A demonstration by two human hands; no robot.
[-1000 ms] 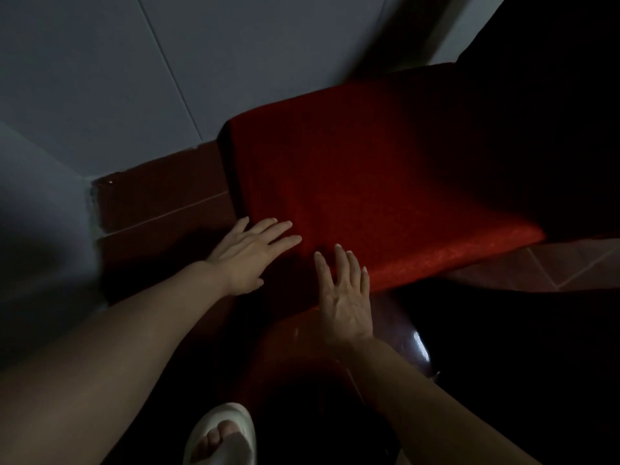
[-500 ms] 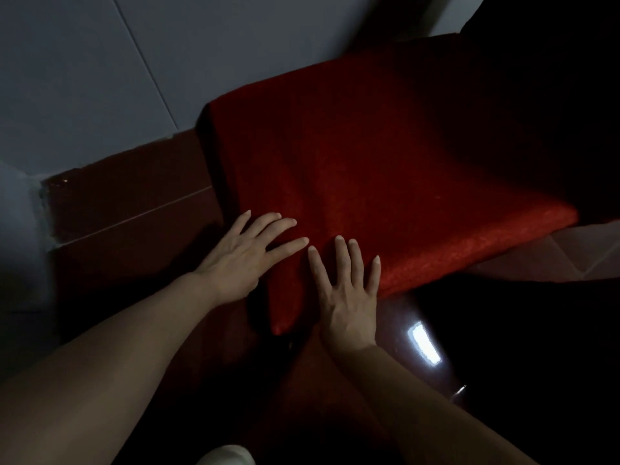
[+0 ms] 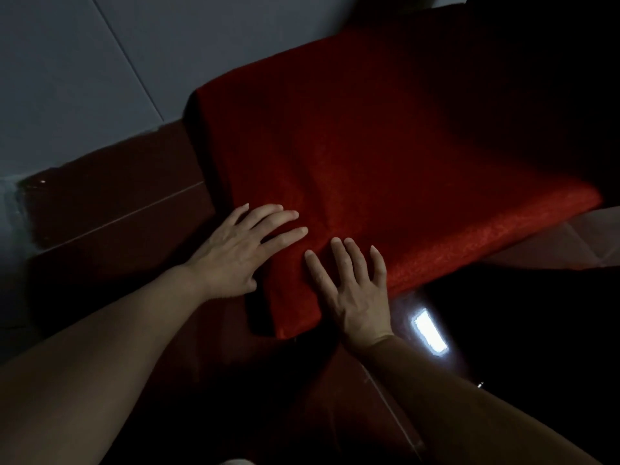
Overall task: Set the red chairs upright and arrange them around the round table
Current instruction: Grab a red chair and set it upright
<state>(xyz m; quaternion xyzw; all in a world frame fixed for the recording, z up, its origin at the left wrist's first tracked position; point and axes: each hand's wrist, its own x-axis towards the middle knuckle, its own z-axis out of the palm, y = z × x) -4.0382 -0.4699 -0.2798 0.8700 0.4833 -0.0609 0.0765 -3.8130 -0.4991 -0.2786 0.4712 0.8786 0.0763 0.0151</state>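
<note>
two flat hands — left hand [image 3: 235,253], right hand [image 3: 352,286] — on red chair [image 3: 385,156]

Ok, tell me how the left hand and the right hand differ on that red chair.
The left hand comes in from the chair's left edge, fingers pointing rightward; the right hand comes in at the near corner, fingers pointing away from the camera. The left hand's heel hangs off the red chair over the dark floor; the right hand lies mostly on the fabric. Both lie flat, fingers straight and spread, gripping nothing.
</note>
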